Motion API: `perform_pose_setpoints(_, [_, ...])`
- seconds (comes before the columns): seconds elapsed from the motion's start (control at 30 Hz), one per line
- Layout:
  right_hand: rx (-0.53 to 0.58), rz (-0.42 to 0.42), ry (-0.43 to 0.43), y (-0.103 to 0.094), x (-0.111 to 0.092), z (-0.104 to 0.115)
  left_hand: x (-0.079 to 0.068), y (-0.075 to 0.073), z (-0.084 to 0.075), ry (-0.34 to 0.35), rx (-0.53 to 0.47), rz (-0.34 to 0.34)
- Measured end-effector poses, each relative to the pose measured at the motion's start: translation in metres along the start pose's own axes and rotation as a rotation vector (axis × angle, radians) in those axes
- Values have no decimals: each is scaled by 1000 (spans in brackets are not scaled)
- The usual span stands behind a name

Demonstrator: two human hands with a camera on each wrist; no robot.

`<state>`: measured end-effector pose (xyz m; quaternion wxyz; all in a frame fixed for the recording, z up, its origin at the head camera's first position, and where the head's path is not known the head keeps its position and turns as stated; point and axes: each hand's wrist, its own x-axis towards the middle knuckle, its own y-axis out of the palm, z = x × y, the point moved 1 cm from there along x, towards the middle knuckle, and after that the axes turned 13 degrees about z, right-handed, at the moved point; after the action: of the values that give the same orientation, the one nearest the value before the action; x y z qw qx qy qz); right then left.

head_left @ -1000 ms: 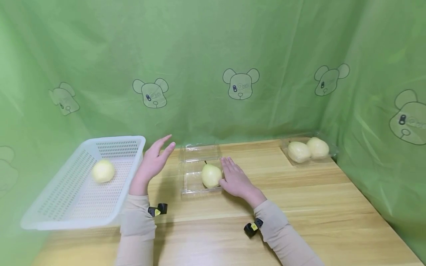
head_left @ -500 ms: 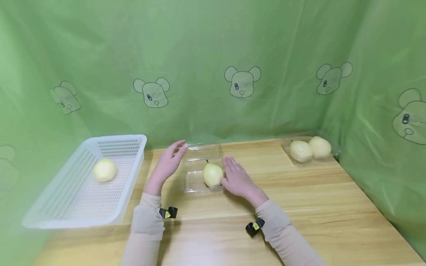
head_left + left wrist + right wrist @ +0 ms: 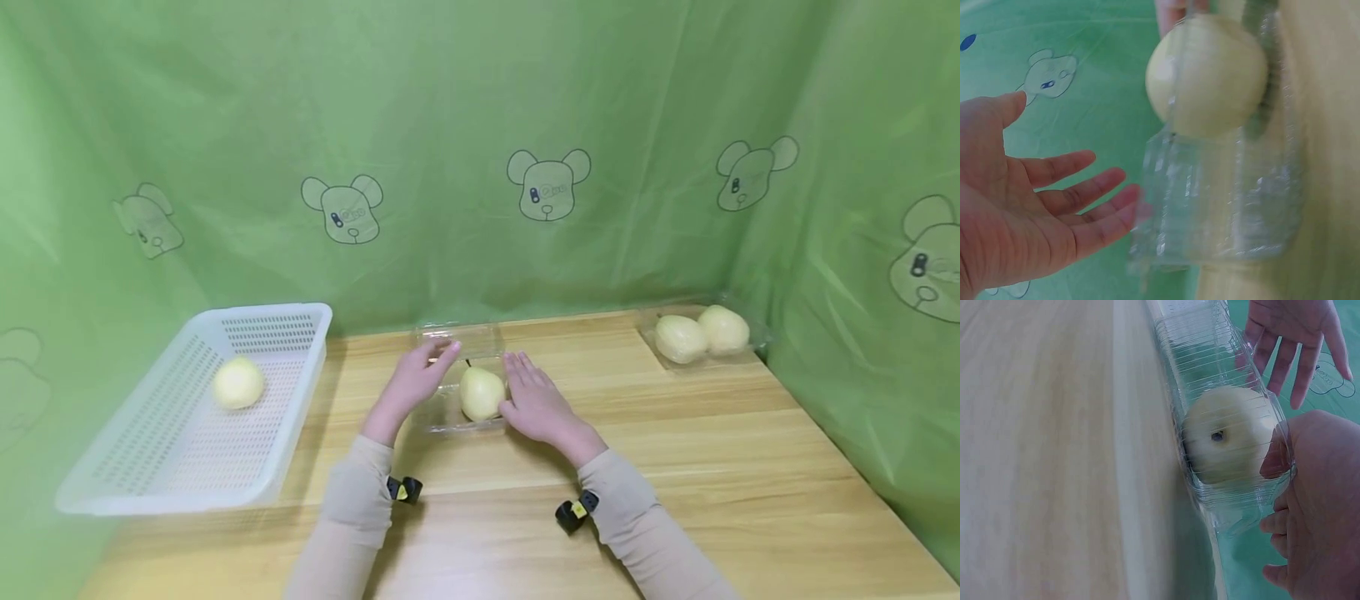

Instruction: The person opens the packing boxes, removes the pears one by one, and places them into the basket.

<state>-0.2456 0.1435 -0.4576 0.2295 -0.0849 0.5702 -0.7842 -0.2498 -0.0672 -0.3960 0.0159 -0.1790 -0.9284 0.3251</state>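
A yellow-green pear (image 3: 482,394) sits in the right half of a hinged clear plastic box (image 3: 444,414) at the middle of the table. The box's lid (image 3: 474,335) lies folded back toward the curtain. My right hand (image 3: 536,408) rests along the box's right side, fingers fairly straight and thumb close to the pear. Over the box's left half hovers my left hand (image 3: 416,383), holding nothing, its fingers loosely spread. In the left wrist view, those fingertips come near the box wall (image 3: 1166,206); whether they touch it I cannot tell.
A white perforated basket (image 3: 202,500) on the left holds one pear (image 3: 238,383). Toward the back right corner, two pears (image 3: 681,339) lie in another clear plastic box (image 3: 652,354). Green curtain (image 3: 450,100) bounds the wooden table (image 3: 675,442) at the back and sides.
My left hand has moved right, from beside the basket to above the left part of the box. The right hand has stayed at the box's right side.
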Motion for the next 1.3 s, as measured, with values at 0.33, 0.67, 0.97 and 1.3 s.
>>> perform_pose_setpoints(0.33, [7, -1, 2, -1, 0, 2, 6, 24, 4, -71, 11, 28])
perform_pose_setpoints(0.67, [3, 5, 5, 0, 1, 0, 11, 38, 8, -78, 48, 34])
perform_pose_setpoints(0.97, [-5, 0, 3, 1, 1, 0, 13, 46, 10, -45, 108, 37])
perform_pose_setpoints(1.3, [4, -4, -2, 1, 1, 0, 14, 48, 11, -60, 102, 27])
